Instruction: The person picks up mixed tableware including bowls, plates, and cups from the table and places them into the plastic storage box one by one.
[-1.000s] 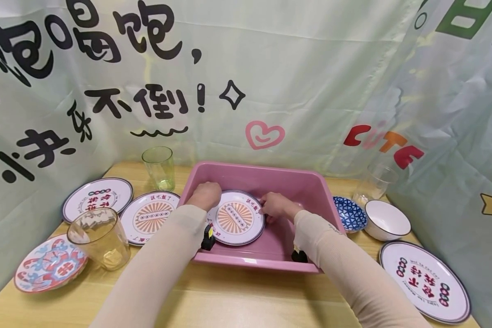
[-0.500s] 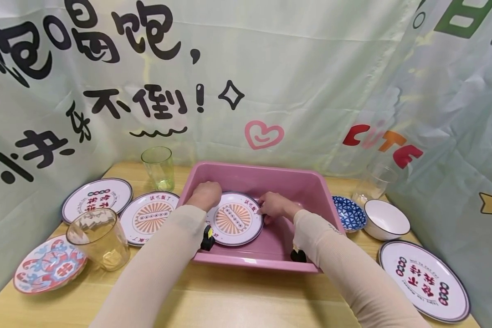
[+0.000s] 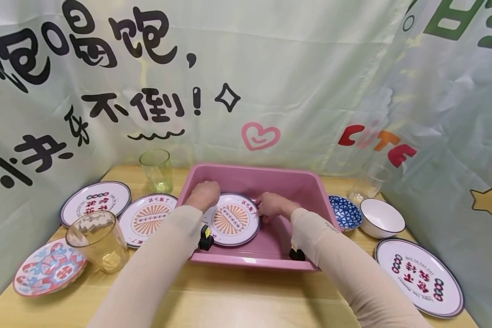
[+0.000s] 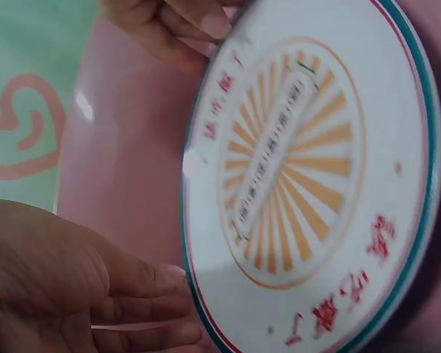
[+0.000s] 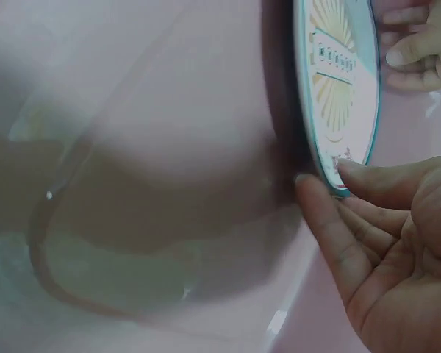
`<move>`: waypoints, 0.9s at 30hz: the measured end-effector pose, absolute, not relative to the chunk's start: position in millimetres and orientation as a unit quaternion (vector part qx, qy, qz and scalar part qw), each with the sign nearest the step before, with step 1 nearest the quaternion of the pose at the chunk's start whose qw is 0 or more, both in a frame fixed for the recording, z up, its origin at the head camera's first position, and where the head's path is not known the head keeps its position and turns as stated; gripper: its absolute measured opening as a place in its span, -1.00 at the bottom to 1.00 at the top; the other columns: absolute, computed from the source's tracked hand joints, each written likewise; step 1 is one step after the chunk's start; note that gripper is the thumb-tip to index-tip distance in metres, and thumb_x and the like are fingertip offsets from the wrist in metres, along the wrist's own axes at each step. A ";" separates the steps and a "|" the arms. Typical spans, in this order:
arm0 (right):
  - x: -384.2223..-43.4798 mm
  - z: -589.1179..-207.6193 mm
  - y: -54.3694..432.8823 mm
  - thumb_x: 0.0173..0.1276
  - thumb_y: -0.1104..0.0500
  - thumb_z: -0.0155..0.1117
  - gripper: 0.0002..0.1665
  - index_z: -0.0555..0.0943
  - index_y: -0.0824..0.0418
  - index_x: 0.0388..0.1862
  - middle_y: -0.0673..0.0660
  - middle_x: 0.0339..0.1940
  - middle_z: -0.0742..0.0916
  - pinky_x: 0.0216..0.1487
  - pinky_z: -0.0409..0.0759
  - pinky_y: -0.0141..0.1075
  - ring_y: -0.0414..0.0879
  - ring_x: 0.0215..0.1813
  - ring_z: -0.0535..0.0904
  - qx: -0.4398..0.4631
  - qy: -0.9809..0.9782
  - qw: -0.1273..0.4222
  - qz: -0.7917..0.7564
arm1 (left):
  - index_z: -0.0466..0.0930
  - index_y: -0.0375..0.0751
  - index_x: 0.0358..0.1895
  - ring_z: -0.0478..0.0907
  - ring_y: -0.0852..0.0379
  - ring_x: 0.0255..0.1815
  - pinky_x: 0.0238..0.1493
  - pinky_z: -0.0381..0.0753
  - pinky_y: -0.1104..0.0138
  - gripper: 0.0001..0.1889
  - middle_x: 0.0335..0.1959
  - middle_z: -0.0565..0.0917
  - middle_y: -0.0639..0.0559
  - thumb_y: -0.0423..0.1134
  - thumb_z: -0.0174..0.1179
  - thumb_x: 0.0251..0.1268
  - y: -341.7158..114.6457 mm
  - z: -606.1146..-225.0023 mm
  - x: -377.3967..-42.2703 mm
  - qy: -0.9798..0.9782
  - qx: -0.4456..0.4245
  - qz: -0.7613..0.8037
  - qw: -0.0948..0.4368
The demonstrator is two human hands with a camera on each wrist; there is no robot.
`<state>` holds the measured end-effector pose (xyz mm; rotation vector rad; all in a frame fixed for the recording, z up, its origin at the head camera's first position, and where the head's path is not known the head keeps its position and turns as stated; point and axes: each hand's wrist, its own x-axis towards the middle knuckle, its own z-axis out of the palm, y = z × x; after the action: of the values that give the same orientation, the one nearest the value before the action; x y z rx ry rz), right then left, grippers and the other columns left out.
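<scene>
Head cam has the plate (image 3: 231,219) in the pink tub (image 3: 262,180), my right hand (image 3: 274,205) pinching its rim (image 4: 433,147), left hand (image 3: 206,195) at the opposite side, fingers nearly straight. Guessing it's stiff, lightish, slick and chippable; I'd hold both edges.

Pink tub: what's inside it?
A sunburst plate, the right hand pinching its edge and the left hand beside it. Anything directly beneath the plate is covered and can't be seen.
</scene>
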<state>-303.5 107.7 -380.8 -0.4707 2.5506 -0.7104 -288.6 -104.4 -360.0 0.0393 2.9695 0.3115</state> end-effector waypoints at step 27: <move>-284.6 -307.2 138.8 0.44 0.26 0.19 -0.49 0.42 0.43 0.31 0.32 0.10 0.66 -0.24 0.72 -0.25 -0.03 -0.27 0.70 -0.224 0.912 0.218 -0.264 | 0.60 -0.36 0.09 0.58 -0.14 0.06 0.19 0.49 0.05 -0.68 0.02 0.66 -0.22 -0.25 0.16 0.39 -140.8 -315.1 -271.1 0.968 0.112 0.217 0.049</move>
<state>-284.6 138.8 -307.2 -0.6191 2.5257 -0.7321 -271.1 -140.8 -315.1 0.3408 2.9505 0.6621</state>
